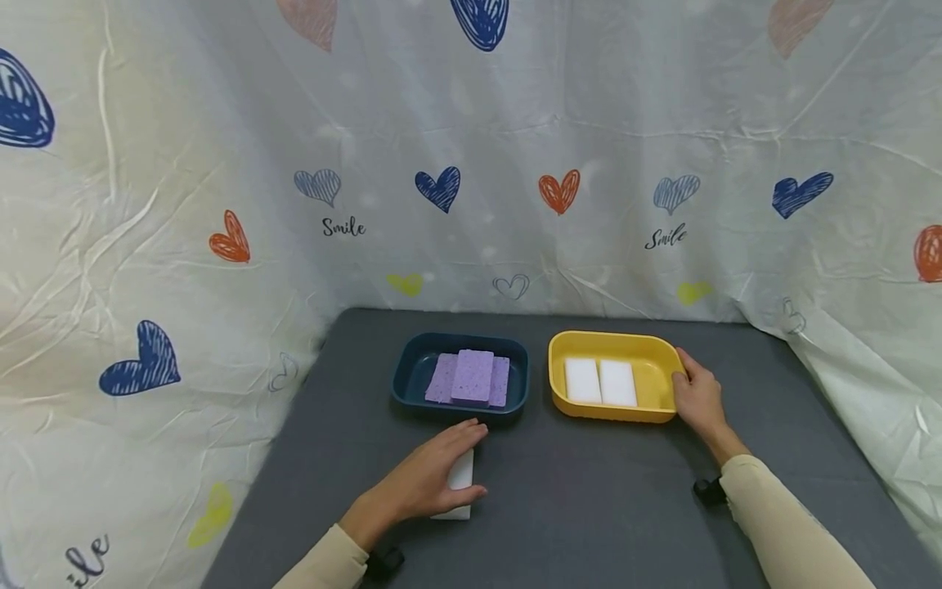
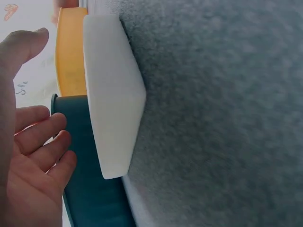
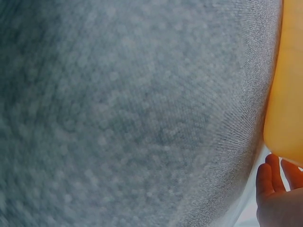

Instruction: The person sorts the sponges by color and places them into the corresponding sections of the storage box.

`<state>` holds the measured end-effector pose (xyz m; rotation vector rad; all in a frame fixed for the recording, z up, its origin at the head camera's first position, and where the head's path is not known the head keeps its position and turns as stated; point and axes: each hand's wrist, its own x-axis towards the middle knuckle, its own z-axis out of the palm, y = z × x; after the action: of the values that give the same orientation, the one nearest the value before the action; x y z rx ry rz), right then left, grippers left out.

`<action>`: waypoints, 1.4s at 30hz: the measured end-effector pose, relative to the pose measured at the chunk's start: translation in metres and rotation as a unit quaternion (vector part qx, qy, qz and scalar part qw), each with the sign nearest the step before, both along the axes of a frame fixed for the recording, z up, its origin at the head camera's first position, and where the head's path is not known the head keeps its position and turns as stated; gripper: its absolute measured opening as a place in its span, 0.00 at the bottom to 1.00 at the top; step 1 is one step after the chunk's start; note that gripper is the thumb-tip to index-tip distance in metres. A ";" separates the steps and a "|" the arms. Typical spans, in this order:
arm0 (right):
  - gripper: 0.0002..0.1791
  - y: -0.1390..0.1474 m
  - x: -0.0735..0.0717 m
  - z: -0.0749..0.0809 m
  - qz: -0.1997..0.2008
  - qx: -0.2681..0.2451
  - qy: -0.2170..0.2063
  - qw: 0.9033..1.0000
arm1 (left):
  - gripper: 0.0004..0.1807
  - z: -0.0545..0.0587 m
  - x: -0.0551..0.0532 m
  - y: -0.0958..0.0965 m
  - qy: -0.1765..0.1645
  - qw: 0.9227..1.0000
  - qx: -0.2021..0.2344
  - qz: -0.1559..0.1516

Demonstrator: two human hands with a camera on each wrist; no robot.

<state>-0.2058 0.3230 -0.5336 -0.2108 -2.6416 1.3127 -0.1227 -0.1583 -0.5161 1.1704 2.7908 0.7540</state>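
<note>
My left hand [image 1: 419, 481] is spread above a white rectangular block [image 1: 461, 474], its fingers apart and loosely bent. In the left wrist view the block [image 2: 113, 99] lies on the table, with a gap between it and the fingers [image 2: 45, 146]. At the right end of a yellow tray [image 1: 655, 368], my right hand [image 1: 701, 399] grips the rim, thumb on the near side. Two white blocks [image 1: 583, 381] lie side by side in that tray. Just beyond the left hand sits a dark blue tray [image 1: 414, 378] with purple sponges [image 1: 471, 376], one lying on top of others.
Both trays stand side by side on a dark grey tabletop [image 1: 589, 507], a narrow gap between them. A white curtain [image 1: 500, 123] printed with hearts hangs behind the table's far edge and along both sides.
</note>
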 end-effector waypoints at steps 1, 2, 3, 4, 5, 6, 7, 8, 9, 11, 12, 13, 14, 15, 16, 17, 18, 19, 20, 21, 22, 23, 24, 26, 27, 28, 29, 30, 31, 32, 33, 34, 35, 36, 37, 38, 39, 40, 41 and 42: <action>0.32 0.000 0.000 0.000 -0.001 -0.001 0.000 1.000 | 0.46 0.000 0.000 -0.001 -0.005 1.000 -0.002 0.003; 0.32 0.000 0.000 0.001 -0.001 -0.001 0.000 1.000 | 0.46 -0.001 0.001 -0.002 -0.009 1.000 -0.006 0.005; 0.32 0.000 -0.001 0.001 -0.001 -0.002 -0.001 1.000 | 0.46 -0.001 0.001 -0.004 -0.014 1.000 -0.009 0.007; 0.33 0.000 -0.001 0.001 -0.001 -0.002 -0.002 1.000 | 0.46 -0.001 0.002 -0.005 -0.020 1.000 -0.012 0.009; 0.33 0.000 -0.001 0.001 -0.001 -0.001 -0.002 1.000 | 0.46 -0.002 0.002 -0.006 -0.027 0.999 -0.016 0.012; 0.32 0.000 -0.001 0.001 -0.001 -0.001 -0.002 1.000 | 0.46 -0.003 0.003 -0.008 -0.032 0.999 -0.019 0.015; 0.32 0.000 -0.001 0.001 -0.001 -0.001 -0.002 1.000 | 0.46 -0.004 0.004 -0.009 -0.037 0.999 -0.023 0.018; 0.32 0.000 -0.001 0.001 0.000 0.001 -0.002 1.000 | 0.47 -0.004 0.005 -0.010 -0.041 0.999 -0.025 0.020; 0.32 0.000 -0.001 0.001 0.001 0.001 -0.001 1.000 | 0.47 -0.005 0.005 -0.011 -0.046 0.998 -0.026 0.023; 0.32 0.000 -0.001 0.001 0.001 -0.003 -0.001 1.000 | 0.47 -0.007 0.007 -0.013 -0.052 0.998 -0.030 0.029; 0.32 0.000 -0.001 0.001 0.001 -0.004 -0.002 1.000 | 0.47 -0.008 0.008 -0.014 -0.055 0.998 -0.030 0.032; 0.32 0.000 -0.001 0.001 0.001 -0.006 -0.003 1.000 | 0.48 -0.009 0.008 -0.015 -0.058 0.997 -0.030 0.035; 0.32 0.000 -0.002 0.002 0.000 -0.007 -0.003 1.000 | 0.48 -0.010 0.009 -0.016 -0.059 0.997 -0.029 0.036; 0.32 -0.001 -0.002 0.002 0.001 -0.007 -0.004 1.000 | 0.48 -0.011 0.009 -0.017 -0.059 0.997 -0.029 0.038; 0.32 -0.001 -0.002 0.002 0.001 -0.007 -0.005 1.000 | 0.48 -0.011 0.009 -0.018 -0.059 0.997 -0.029 0.039; 0.32 -0.001 -0.002 0.003 -0.001 -0.006 -0.005 1.000 | 0.49 -0.012 0.010 -0.019 -0.059 0.997 -0.029 0.039; 0.32 -0.001 -0.002 0.003 -0.001 -0.003 -0.005 1.000 | 0.49 -0.013 0.010 -0.020 -0.059 0.997 -0.028 0.040; 0.32 -0.002 -0.002 0.003 -0.001 -0.004 -0.005 1.000 | 0.49 -0.013 0.010 -0.020 -0.060 0.997 -0.029 0.041; 0.32 -0.002 -0.001 0.003 -0.001 -0.003 -0.005 1.000 | 0.49 -0.013 0.011 -0.021 -0.061 0.997 -0.030 0.041; 0.32 -0.002 -0.001 0.002 0.000 -0.002 -0.005 1.000 | 0.49 -0.014 0.011 -0.021 -0.063 0.997 -0.030 0.042; 0.32 -0.001 -0.001 0.002 0.000 -0.004 -0.004 1.000 | 0.49 -0.014 0.011 -0.021 -0.066 0.996 -0.032 0.044; 0.32 -0.001 -0.001 0.002 0.001 -0.002 -0.003 1.000 | 0.50 -0.014 0.012 -0.022 -0.067 0.996 -0.032 0.044; 0.32 -0.001 -0.001 0.001 0.002 -0.002 -0.002 1.000 | 0.50 -0.014 0.012 -0.022 -0.069 0.996 -0.033 0.044; 0.32 0.000 0.000 0.000 0.003 0.001 -0.001 1.000 | 0.50 -0.013 0.012 -0.023 -0.071 0.996 -0.034 0.043; 0.32 0.000 0.000 0.000 0.003 0.004 0.000 1.000 | 0.50 -0.013 0.012 -0.023 -0.072 0.996 -0.034 0.042; 0.32 0.000 0.000 -0.001 0.002 0.005 0.001 1.000 | 0.50 -0.013 0.012 -0.023 -0.073 0.996 -0.036 0.042; 0.32 0.000 0.000 -0.002 0.001 0.006 0.001 1.000 | 0.51 -0.012 0.013 -0.023 -0.076 0.996 -0.037 0.041; 0.32 0.000 0.000 -0.002 0.000 0.006 0.002 1.000 | 0.51 -0.012 0.013 -0.024 -0.079 0.995 -0.039 0.040; 0.32 0.001 0.000 -0.002 -0.001 0.006 0.003 1.000 | 0.51 -0.012 0.013 -0.024 -0.082 0.995 -0.041 0.040; 0.32 0.001 0.000 -0.002 -0.002 0.004 0.003 1.000 | 0.51 -0.012 0.012 -0.024 -0.085 0.995 -0.044 0.039; 0.32 0.001 0.000 -0.002 -0.003 0.002 0.004 1.000 | 0.51 -0.011 0.012 -0.025 -0.088 0.994 -0.047 0.039; 0.32 0.001 -0.001 -0.002 -0.003 0.001 0.004 1.000 | 0.51 -0.011 0.012 -0.025 -0.092 0.994 -0.049 0.038; 0.32 0.001 -0.001 -0.002 -0.003 0.002 0.005 1.000 | 0.51 -0.011 0.012 -0.025 -0.096 0.993 -0.050 0.038; 0.32 0.001 -0.001 -0.002 -0.004 0.002 0.006 1.000 | 0.52 -0.011 0.012 -0.025 -0.099 0.993 -0.052 0.037; 0.32 0.000 -0.001 -0.002 -0.004 0.003 0.006 1.000 | 0.52 -0.011 0.011 -0.025 -0.102 0.993 -0.055 0.036; 0.32 0.001 -0.001 -0.002 -0.004 0.003 0.006 1.000 | 0.52 -0.011 0.011 -0.025 -0.105 0.992 -0.056 0.036; 0.32 0.001 -0.002 -0.002 -0.004 0.004 0.006 1.000 | 0.52 -0.010 0.011 -0.025 -0.110 0.992 -0.058 0.036; 0.32 0.000 -0.002 -0.002 -0.004 0.004 0.006 1.000 | 0.52 -0.010 0.011 -0.024 -0.113 0.991 -0.060 0.036; 0.32 0.001 -0.002 -0.002 -0.003 0.005 0.006 1.000 | 0.52 -0.010 0.011 -0.024 -0.114 0.991 -0.062 0.036; 0.32 0.001 -0.002 -0.002 -0.002 0.003 0.005 1.000 | 0.52 -0.009 0.011 -0.024 -0.116 0.991 -0.064 0.036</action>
<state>-0.2079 0.3236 -0.5354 -0.2093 -2.6352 1.3001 -0.1121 -0.1826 -0.5253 0.9033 2.6545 0.6570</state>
